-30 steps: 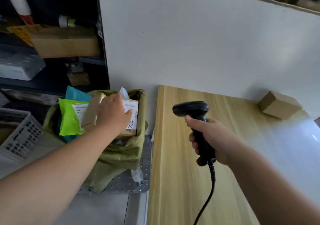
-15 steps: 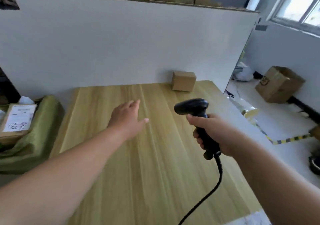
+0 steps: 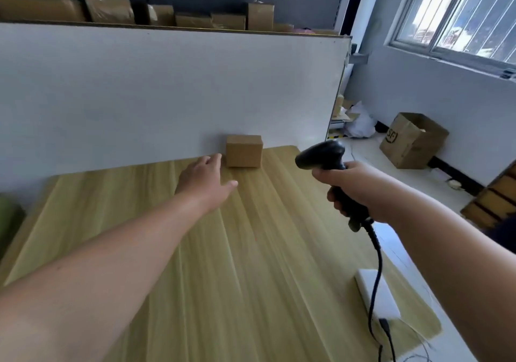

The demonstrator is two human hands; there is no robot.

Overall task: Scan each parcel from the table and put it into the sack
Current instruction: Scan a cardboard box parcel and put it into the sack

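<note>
The left hand [image 3: 205,179], fingers open, is hovering just beside the far parcel [image 3: 244,151], apparently not touching. The right hand [image 3: 354,186] is gripping the scanner [image 3: 321,153]. Grasping the parcel is likely coming next.

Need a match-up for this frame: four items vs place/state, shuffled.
1 parcel
2 scanner
3 left hand
4 white slab

A gripped by the right hand
B open, stretched out over the table
C lying at the table's near right corner
D at the table's far edge, by the white partition

Pairs: 1-D, 2-A, 3-B, 4-C
</note>
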